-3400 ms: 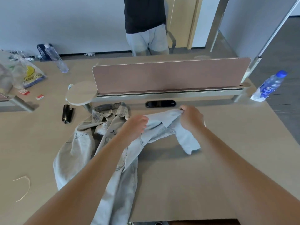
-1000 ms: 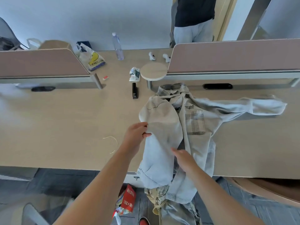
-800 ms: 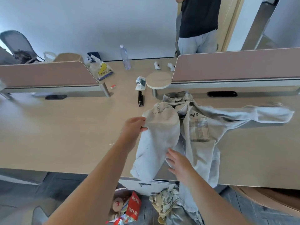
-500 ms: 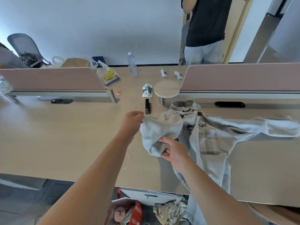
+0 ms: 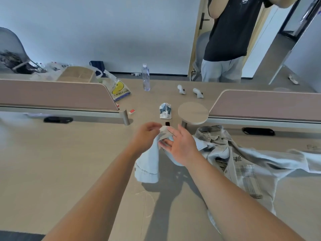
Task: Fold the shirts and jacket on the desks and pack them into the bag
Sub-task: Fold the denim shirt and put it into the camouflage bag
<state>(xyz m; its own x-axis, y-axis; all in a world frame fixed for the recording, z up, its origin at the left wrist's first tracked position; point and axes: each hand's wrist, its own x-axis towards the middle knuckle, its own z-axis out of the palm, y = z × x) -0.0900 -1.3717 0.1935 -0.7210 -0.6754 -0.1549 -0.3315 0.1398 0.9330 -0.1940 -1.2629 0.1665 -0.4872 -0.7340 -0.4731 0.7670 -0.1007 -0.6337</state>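
A pale blue denim jacket lies spread on the wooden desk, collar toward the divider, one sleeve stretched out to the right. Its other sleeve is lifted above the desk, the cuff hanging down. My left hand pinches that sleeve near its top. My right hand is against the same sleeve from the right, fingers spread and fairly straight. No bag for packing is plainly in view.
Two brown dividers cross the desk with a round shelf between them. Behind lie a water bottle, a plastic shopping bag, a crumpled packet and small white items. A person stands beyond the desk.
Both hands have raised the jacket's left sleeve off the front edge and carried it up and left over the desk. My view has tilted upward.
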